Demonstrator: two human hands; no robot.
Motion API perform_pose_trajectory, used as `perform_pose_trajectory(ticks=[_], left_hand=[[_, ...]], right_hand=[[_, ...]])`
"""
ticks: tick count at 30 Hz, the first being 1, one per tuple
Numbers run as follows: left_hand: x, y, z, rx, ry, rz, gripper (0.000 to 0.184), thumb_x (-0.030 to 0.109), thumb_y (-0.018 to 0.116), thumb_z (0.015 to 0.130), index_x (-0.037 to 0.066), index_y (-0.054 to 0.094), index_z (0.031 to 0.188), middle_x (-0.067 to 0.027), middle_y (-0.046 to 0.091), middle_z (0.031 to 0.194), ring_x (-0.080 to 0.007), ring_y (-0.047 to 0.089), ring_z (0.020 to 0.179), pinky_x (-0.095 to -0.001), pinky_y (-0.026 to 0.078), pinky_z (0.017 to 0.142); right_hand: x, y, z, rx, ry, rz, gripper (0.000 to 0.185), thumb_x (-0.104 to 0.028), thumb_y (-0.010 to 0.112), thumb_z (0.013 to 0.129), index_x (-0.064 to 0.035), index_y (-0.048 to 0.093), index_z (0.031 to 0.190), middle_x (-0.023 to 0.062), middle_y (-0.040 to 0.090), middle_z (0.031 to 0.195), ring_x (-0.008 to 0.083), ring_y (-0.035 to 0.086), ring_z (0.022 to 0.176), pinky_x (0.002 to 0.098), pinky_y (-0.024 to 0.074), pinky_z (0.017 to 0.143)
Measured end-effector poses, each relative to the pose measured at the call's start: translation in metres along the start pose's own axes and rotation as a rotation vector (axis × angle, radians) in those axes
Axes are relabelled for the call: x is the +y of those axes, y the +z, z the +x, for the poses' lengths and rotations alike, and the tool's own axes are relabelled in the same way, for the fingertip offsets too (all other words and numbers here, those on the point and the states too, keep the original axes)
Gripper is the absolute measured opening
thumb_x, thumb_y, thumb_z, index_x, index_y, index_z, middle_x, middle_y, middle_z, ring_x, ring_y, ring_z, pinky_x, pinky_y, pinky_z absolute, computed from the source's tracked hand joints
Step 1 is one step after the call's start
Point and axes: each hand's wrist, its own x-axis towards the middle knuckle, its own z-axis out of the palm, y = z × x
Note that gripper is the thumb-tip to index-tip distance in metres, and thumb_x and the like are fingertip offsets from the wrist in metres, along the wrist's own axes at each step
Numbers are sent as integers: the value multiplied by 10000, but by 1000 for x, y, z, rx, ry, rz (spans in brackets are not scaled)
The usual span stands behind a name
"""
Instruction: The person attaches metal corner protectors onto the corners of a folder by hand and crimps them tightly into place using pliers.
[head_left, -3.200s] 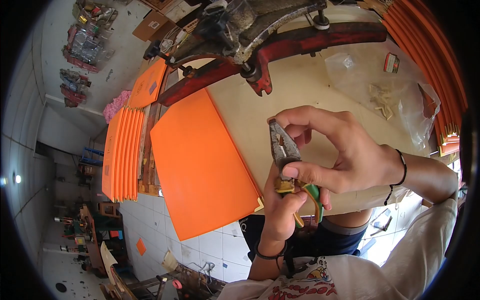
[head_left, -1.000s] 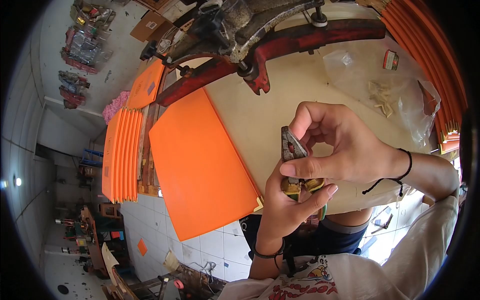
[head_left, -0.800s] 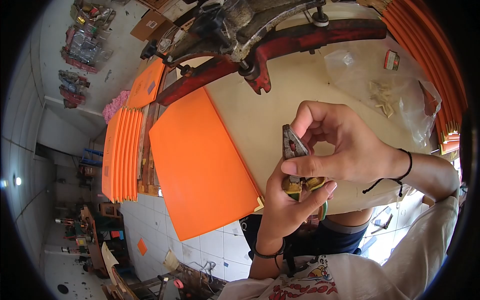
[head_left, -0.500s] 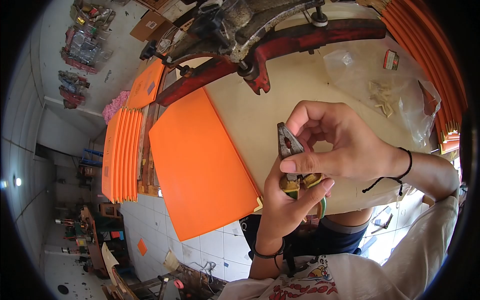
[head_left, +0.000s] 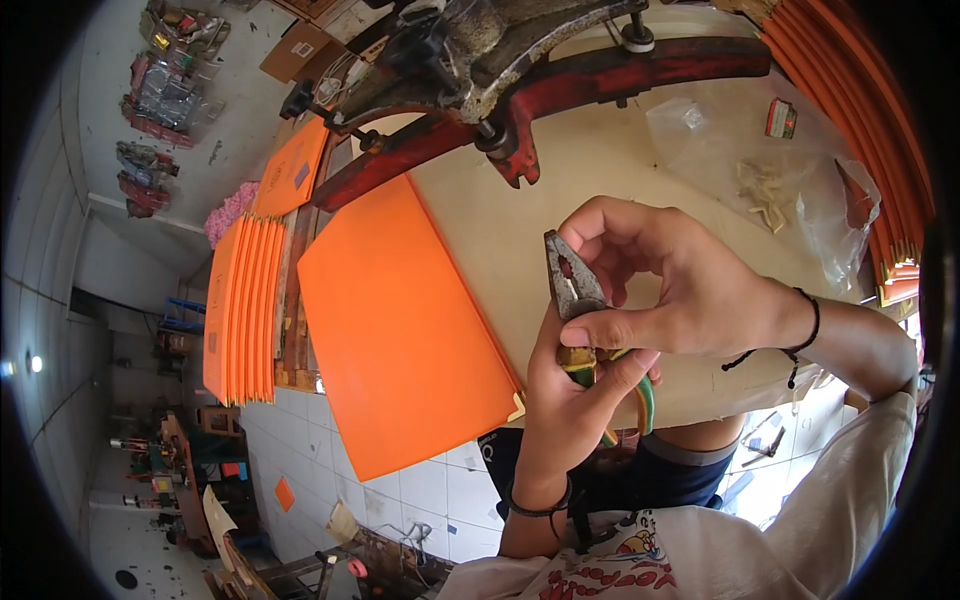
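A pair of pliers point(head_left: 574, 290) with worn metal jaws and green-and-yellow handles is held over the near edge of the table, jaws pointing up. My left hand point(head_left: 562, 418) is closed around the handles, its thumb lying across them. With thumb and bent fingers, my right hand point(head_left: 695, 285) grips near the pliers' pivot. Whether a small piece sits between the right fingers cannot be made out. Left of the hands lies an orange folder or board point(head_left: 405, 340) with a gold-coloured corner piece point(head_left: 518, 404) at its near right corner.
A red and grey metal machine frame point(head_left: 640, 72) spans the far side of the table. Clear plastic point(head_left: 700, 140) with small gold-coloured pieces point(head_left: 763, 200) lies at right. Orange stacks stand at left point(head_left: 240, 310) and far right point(head_left: 850, 110).
The pliers have turned slightly, their jaws tipping a little left and their handles looking further apart. Both hands keep hold of them, the right shifting slightly left. The orange board stays put.
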Motion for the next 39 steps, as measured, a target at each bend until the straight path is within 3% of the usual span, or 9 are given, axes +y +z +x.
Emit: perform_pose_trajectory(ticks=[8, 11, 26, 29, 31, 34, 37, 39], left_hand=[[1, 1, 1, -21, 4, 21, 444, -1, 683, 899, -21, 429, 1262, -74, 616, 940, -140, 660, 792, -269, 541, 709], [2, 1, 2, -27, -3, 10, 448, 6, 684, 902, -23, 427, 1268, -73, 615, 938, -139, 658, 792, -267, 538, 710], [1, 0, 2, -33, 15, 49, 376, 3, 683, 900, -18, 463, 1204, -67, 618, 918, -134, 660, 775, -254, 533, 694], [2, -1, 2, -24, -20, 63, 377, -1, 687, 896, -16, 465, 1200, -63, 621, 913, -133, 665, 776, -254, 535, 694], [2, 0, 2, -20, -24, 60, 379, -1, 691, 892, -16, 466, 1197, -63, 624, 915, -133, 668, 778, -254, 537, 696], [6, 5, 2, 24, 5, 93, 335, -11, 684, 865, -42, 477, 1127, -125, 662, 843, -206, 687, 745, -327, 562, 690], [6, 6, 1, 25, -3, 48, 350, -7, 689, 859, -40, 476, 1134, -122, 658, 855, -203, 686, 746, -324, 557, 687], [3, 4, 2, -21, 20, 43, 374, 12, 702, 878, -25, 478, 1175, -78, 641, 892, -149, 670, 770, -274, 539, 690]], right_hand=[[0, 0, 0, 8, -20, -36, 414, -76, 807, 809, -42, 528, 1113, -7, 608, 966, 68, 578, 865, 244, 487, 748], [9, 0, 1, 19, -117, -67, 442, -102, 784, 813, 14, 502, 1134, 63, 583, 981, 118, 567, 756, 266, 525, 650], [2, 1, -1, 2, -73, -82, 398, -92, 757, 852, 17, 477, 1113, 70, 571, 925, 95, 577, 640, 246, 486, 533], [-5, 1, -1, 29, 21, -63, 374, -91, 796, 822, -35, 531, 1079, 0, 604, 911, 83, 593, 822, 254, 504, 725], [-5, 1, -2, 27, 17, -65, 355, -99, 791, 833, -37, 529, 1064, 0, 600, 904, 83, 591, 811, 253, 502, 715], [-3, 0, -2, 34, 1, -52, 317, -109, 776, 854, -42, 525, 1035, -1, 593, 892, 81, 587, 797, 253, 498, 703], [1, 1, -3, 44, -17, -27, 269, -123, 745, 886, -46, 520, 1010, -1, 586, 885, 79, 580, 784, 254, 491, 695], [1, 1, -4, 53, -26, -28, 238, -137, 720, 908, -45, 521, 999, 1, 586, 879, 78, 576, 777, 255, 487, 691]])
